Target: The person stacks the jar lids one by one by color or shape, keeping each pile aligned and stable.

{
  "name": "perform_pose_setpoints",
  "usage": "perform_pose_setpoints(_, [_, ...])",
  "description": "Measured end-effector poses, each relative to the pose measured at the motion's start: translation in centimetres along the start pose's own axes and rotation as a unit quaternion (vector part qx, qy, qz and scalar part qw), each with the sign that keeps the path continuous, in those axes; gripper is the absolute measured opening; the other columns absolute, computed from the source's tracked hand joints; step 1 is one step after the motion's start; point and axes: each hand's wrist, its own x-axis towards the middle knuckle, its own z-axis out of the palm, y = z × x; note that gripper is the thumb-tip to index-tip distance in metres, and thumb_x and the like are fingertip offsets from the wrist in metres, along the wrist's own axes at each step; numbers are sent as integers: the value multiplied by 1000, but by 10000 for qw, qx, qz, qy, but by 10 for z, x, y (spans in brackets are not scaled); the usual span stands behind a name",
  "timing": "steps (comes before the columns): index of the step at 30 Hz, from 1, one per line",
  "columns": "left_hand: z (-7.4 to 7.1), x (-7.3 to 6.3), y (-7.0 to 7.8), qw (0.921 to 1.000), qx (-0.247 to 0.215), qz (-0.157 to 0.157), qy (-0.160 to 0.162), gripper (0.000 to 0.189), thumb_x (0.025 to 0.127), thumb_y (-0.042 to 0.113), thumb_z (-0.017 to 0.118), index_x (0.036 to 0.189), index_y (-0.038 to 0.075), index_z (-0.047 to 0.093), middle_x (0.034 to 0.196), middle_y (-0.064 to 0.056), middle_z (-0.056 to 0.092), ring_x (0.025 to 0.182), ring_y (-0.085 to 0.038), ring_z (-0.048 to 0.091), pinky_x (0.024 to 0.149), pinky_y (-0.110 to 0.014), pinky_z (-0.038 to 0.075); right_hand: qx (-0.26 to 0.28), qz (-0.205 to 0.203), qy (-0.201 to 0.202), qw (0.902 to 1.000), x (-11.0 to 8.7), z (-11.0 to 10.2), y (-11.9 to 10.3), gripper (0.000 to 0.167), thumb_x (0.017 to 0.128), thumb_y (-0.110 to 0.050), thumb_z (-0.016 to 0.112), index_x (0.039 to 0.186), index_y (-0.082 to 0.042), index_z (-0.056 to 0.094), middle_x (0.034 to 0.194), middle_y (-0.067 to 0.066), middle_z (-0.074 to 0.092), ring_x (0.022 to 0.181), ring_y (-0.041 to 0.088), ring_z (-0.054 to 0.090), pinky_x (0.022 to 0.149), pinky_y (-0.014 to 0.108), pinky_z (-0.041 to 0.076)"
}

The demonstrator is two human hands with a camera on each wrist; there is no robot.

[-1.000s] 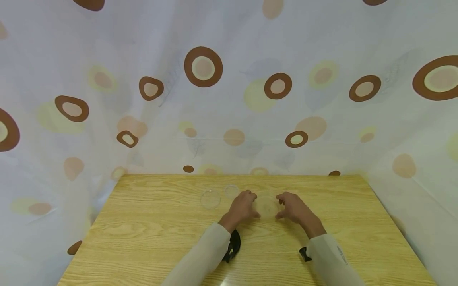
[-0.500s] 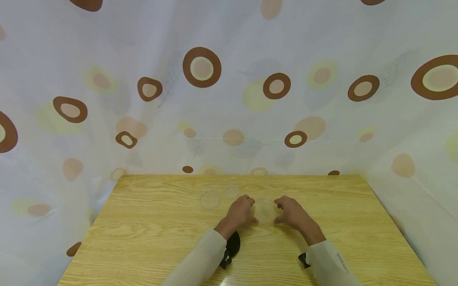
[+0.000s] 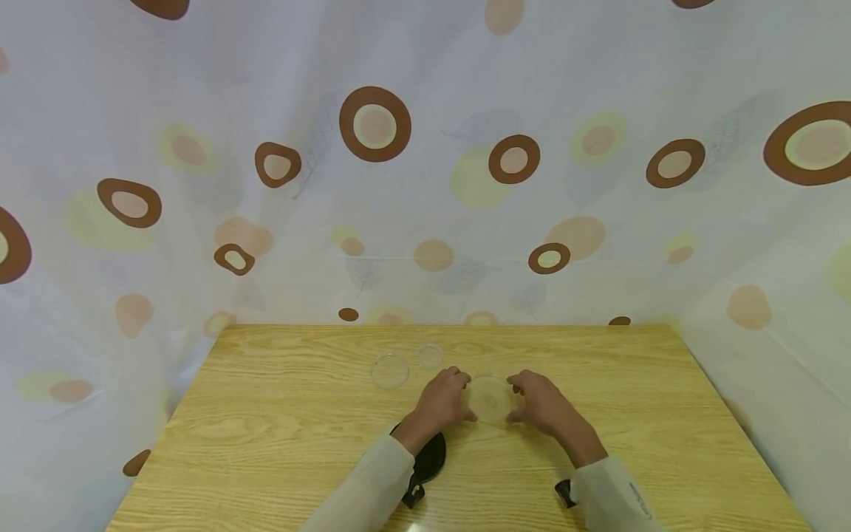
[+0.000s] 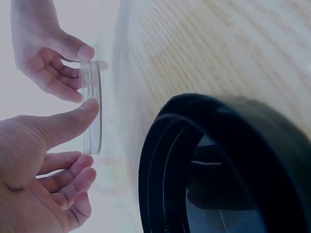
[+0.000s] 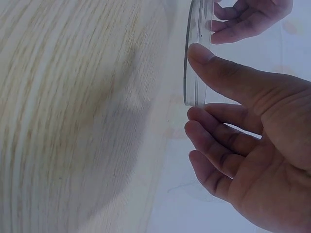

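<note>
A clear petri dish (image 3: 490, 399) is held level between my two hands, close over the wooden table. My left hand (image 3: 444, 399) grips its left side, the thumb (image 4: 89, 106) lying on the rim in the left wrist view. On the opposite side my right hand (image 3: 540, 403) grips the rim between thumb and curled fingers (image 5: 197, 114). The wrist views show the dish edge-on, with thin stacked rims. Two smaller clear round dishes, a left one (image 3: 390, 371) and a right one (image 3: 430, 356), lie behind my left hand.
A black round piece (image 3: 431, 457) shows beneath my left wrist; in the left wrist view it is a large black ring (image 4: 170, 121). A small black piece (image 3: 565, 493) sits at the right sleeve. A patterned curtain (image 3: 432, 185) stands along the table's back edge.
Both hands have come nearer to my body and closer together, with the petri dish moving toward me between them. The two smaller dishes have stayed put.
</note>
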Motion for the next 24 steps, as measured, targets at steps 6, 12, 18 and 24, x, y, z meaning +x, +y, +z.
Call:
perform_pose_setpoints(6, [-1, -4, -1, 9998, -180, 39, 9, 57, 70, 29, 85, 117, 6, 64, 104, -3, 61, 95, -18, 57, 75, -26, 50, 29, 19, 37, 10000, -2, 2, 0, 64, 72, -16, 82, 125, 6, 55, 105, 12, 61, 96, 27, 59, 80, 42, 51])
perform_pose_setpoints(12, [1, -8, -3, 9998, -198, 85, 45, 56, 70, 30, 85, 116, 7, 64, 101, -2, 62, 91, -16, 57, 73, -24, 49, 25, -108, 45, 9999, -6, 5, 0, 63, 72, -15, 83, 124, 8, 56, 103, 12, 60, 94, 26, 58, 80, 41, 50])
perform_pose_setpoints(18, [0, -15, -3, 9997, -207, 130, 58, 56, 70, 31, 85, 116, 7, 65, 101, -1, 62, 91, -15, 57, 74, -24, 50, 38, -219, 89, 9997, -10, 5, -3, 61, 70, -15, 83, 121, 7, 57, 101, 12, 61, 93, 25, 59, 80, 41, 50])
perform_pose_setpoints(24, [2, -20, -4, 9995, -224, 216, 95, 55, 72, 32, 83, 117, 6, 64, 102, -1, 61, 93, -16, 56, 74, -25, 49, 150, -211, 51, 9997, -13, 7, -3, 62, 70, -15, 84, 121, 7, 57, 102, 12, 61, 93, 26, 58, 80, 41, 50])
